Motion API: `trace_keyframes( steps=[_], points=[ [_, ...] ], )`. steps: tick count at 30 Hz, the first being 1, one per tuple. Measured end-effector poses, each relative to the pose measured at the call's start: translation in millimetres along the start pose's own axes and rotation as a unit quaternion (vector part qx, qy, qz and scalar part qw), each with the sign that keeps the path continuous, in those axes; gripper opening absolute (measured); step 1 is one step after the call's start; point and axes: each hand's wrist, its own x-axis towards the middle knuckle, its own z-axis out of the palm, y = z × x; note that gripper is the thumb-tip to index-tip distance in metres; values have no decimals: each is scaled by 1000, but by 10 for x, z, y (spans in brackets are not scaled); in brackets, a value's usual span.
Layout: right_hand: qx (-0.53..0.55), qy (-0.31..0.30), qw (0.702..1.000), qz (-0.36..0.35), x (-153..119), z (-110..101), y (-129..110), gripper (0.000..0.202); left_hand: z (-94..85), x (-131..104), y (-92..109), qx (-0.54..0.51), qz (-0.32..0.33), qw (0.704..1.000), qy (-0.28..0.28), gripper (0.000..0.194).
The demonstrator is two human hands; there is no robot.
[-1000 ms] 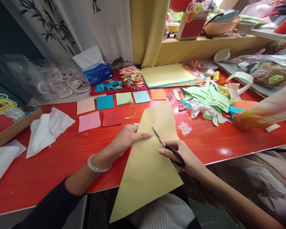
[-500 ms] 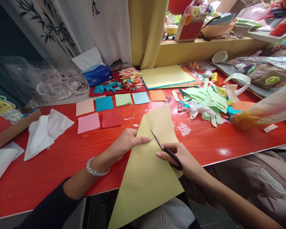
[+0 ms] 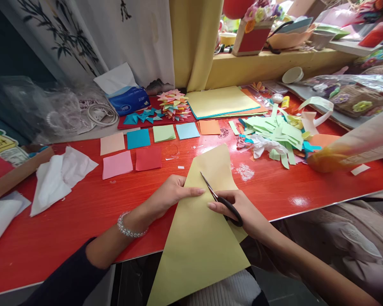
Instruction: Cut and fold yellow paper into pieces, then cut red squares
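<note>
A large sheet of yellow paper [image 3: 199,250] spans the table's front edge and hangs over my lap. My left hand [image 3: 172,193] pinches its left side, thumb on top and fingers underneath. In my right hand [image 3: 239,212] is a pair of scissors [image 3: 229,209] with black handles, my fingers through the loops. Their blades lie on the sheet, pointing up and left, close to my left thumb. The paper is cut along the blade line, and its right part bends away. How far the lower blade reaches under the sheet is hidden.
Small paper squares in several colours, among them a red stack [image 3: 148,159], lie behind my left hand. Folded paper pieces [image 3: 174,105] stand near a blue tissue pack [image 3: 129,101]. Green paper strips [image 3: 279,129] are heaped at the right, beside a plastic bag [image 3: 354,142].
My left hand has shifted slightly down with the sheet, and the sheet's lower corner has swung a little right. The scissors stay at nearly the same place on the paper.
</note>
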Motion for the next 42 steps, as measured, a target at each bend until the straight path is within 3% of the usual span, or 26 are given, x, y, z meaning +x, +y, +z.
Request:
trace_keyframes(
  steps=[14, 28, 42],
  points=[
    [-21, 7, 999, -25, 39, -2, -14, 39, 10, 13, -15, -12, -6, 1000, -24, 22],
    [13, 1, 1000, -16, 40, 5, -41, 29, 24, 4, -60, -43, 2, 997, -57, 22],
    [-6, 0, 1000, -18, 55, -7, -27, 37, 20, 40, -160, -50, 9, 996, -71, 23]
  ],
)
